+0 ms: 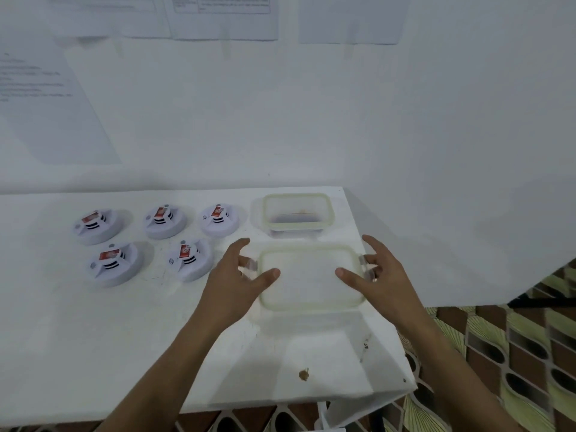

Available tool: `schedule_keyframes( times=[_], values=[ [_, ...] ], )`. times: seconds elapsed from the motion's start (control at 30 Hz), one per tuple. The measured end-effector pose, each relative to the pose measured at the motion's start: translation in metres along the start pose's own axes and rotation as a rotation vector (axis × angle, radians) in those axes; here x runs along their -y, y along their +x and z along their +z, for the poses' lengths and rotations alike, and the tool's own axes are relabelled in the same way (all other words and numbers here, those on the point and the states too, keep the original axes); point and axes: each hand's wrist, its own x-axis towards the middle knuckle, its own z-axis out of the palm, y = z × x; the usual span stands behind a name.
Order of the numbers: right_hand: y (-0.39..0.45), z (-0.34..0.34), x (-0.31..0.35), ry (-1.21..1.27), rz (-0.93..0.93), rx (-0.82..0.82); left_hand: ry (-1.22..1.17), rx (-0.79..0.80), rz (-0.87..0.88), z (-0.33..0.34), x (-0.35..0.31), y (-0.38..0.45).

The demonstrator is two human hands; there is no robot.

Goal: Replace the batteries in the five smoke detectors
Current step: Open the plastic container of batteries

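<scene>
wall: white, plain (311,120) | papers: several printed sheets (224,17) taped along the wall's top and left, text too blurred to read | table: white top (78,338) set against the wall, brown stain near its front edge | floor: tiles (514,353) patterned in brown, green and white, at right | light: soft, even

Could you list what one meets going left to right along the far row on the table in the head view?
Far-left smoke detector → middle smoke detector → right smoke detector → open clear container.
</scene>
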Motion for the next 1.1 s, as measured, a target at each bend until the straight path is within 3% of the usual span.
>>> schedule_keyframes(
  times=[0.23,0.57,1.1],
  values=[
    [0.102,0.016,0.035,0.023,-0.091,-0.092,0.010,-0.055,0.067,0.003,-0.038,0.106],
    [0.203,0.038,-0.005,-0.023,-0.077,0.087,0.132,-0.074,-0.097,0.042,-0.018,0.181],
    [0.126,0.024,-0.016,-0.063,-0.128,0.034,0.141,-0.107,-0.072,0.032,-0.003,0.108]
  ],
)
